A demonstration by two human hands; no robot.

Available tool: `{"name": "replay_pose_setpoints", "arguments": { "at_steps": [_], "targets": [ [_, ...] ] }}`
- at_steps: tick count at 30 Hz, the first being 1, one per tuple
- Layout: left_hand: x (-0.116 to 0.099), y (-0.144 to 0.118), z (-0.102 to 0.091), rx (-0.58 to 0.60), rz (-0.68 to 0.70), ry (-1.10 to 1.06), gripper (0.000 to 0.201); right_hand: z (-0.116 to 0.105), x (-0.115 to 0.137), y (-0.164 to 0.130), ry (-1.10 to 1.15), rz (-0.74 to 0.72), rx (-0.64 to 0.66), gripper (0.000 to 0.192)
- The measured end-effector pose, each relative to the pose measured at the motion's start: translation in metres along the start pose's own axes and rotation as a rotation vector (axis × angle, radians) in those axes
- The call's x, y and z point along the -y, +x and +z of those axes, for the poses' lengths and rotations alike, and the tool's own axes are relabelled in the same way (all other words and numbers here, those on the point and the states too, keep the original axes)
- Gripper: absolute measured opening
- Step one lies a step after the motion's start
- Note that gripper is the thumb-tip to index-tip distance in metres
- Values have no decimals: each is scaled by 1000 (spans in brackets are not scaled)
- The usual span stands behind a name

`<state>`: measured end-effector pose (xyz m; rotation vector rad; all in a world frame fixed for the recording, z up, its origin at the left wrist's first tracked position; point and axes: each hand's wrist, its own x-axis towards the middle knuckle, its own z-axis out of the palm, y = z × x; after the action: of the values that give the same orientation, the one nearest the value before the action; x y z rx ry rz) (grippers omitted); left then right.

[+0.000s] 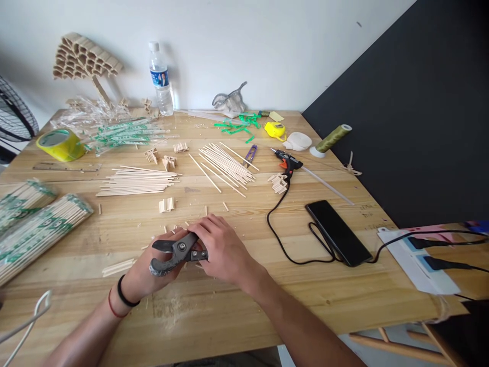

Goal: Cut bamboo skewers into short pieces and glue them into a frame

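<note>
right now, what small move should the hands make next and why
I'd probably tilt the cutters so their jaws face away from the left hand: the right hand holds them, the jaws stand open, and in this view they overlap the left hand, though any actual contact is unclear.

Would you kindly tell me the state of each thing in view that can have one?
Cutter: blades apart, in right hand.
Left hand: partly hidden behind the cutter.
Bottle: upright, capped.
Phone: lying flat, screen dark.
Glue gun: lying down, heat unknown.
Plugs: pushed into power strip.
Stick bundles: wrapped.
Loose sticks: unwrapped, spread out.
Tape roll: lying flat.
Fan: cannot tell whether running.
</note>
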<state>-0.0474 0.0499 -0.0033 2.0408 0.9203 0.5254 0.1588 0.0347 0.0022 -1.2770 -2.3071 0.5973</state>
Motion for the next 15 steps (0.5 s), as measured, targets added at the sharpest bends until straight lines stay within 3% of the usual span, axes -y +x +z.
{"name": "replay_pose_setpoints", "arguments": {
  "at_steps": [15],
  "targets": [
    [1, -2, 0, -29, 43, 26, 32, 0, -1, 0, 3, -1, 5, 50]
  ]
}}
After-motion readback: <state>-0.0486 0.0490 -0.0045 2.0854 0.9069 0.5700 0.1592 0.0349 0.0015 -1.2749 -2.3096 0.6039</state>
